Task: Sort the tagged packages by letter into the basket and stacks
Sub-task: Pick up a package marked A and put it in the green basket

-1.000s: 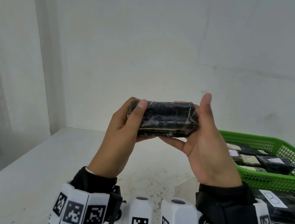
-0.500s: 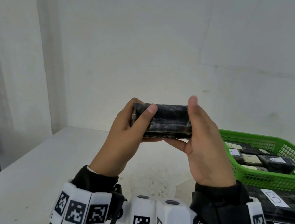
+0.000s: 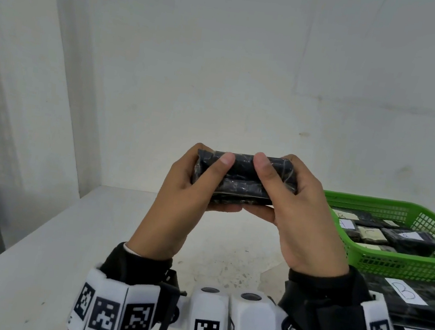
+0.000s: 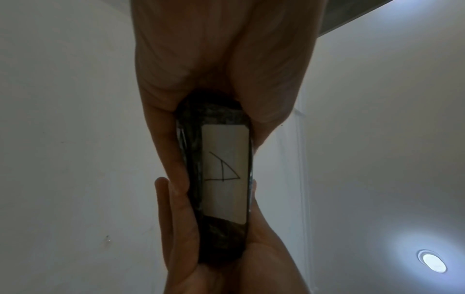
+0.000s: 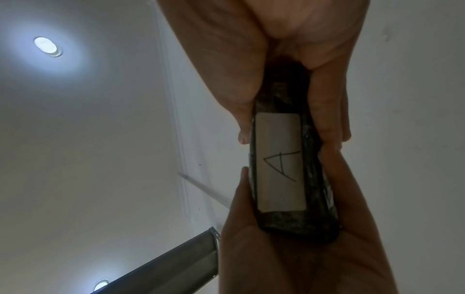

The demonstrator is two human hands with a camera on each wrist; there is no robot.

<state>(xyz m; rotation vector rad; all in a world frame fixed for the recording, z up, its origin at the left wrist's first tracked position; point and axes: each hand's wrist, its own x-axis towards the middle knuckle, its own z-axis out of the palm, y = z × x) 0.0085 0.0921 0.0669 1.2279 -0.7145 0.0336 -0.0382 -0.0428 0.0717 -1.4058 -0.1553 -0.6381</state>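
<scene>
A small black plastic-wrapped package (image 3: pixel 245 180) is held up in the air above the pale grey worktop (image 3: pixel 64 249), lengthwise between both hands. Its far face carries a white paper tag (image 4: pixel 224 173) with a hand-drawn letter A, seen from both wrist views. The left hand (image 3: pixel 177 201) grips the package's left end, thumb curled over the near face and fingers wrapped behind and underneath. The right hand (image 3: pixel 303 219) grips the right end the same way, its thumb pressed on the near face just beside the left thumb. To the right on the worktop stands a green plastic mesh basket (image 3: pixel 404 261) holding several black packages (image 3: pixel 407 240) with white and cream tags. In front of the basket lie flat black packages, one bearing a white tag marked B (image 3: pixel 404 291). A white wall (image 3: pixel 224 68) stands behind
</scene>
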